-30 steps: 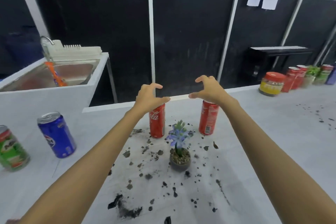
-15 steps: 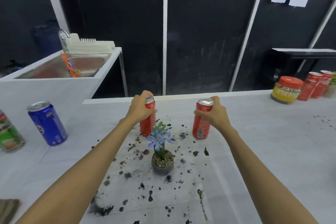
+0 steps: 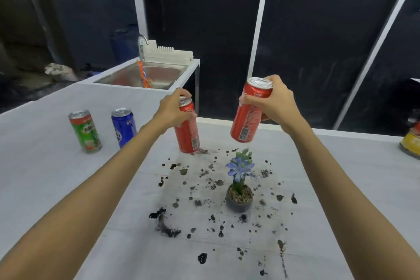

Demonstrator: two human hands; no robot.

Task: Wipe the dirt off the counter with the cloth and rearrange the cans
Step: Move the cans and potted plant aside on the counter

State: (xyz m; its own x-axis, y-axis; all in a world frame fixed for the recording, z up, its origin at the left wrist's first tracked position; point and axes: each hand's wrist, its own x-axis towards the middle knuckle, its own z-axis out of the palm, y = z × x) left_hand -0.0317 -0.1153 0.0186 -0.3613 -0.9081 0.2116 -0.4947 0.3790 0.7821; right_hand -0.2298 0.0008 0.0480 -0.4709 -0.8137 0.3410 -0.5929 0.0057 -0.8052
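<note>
I see the white surface [image 3: 68, 188] stretching out around the flower pot [image 3: 239, 198], my landmark. Behind the pot and to its left, my left hand [image 3: 172, 109] wraps the top of the left red can [image 3: 187, 134]. That can is tilted, its base low; I cannot tell if it touches. Straight behind the pot, my right hand [image 3: 275, 100] grips the right red can [image 3: 246, 118], tilted and lifted clear. Far left of the pot, a green can [image 3: 85, 130] and a blue can [image 3: 123, 126] stand upright, just beside each other. Dirt specks [image 3: 166, 227] lie scattered around the pot.

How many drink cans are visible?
4: left Coke can in left hand, right Coke can in right hand, green Milo can and blue Pepsi can at left. Others may be off-frame.
</note>
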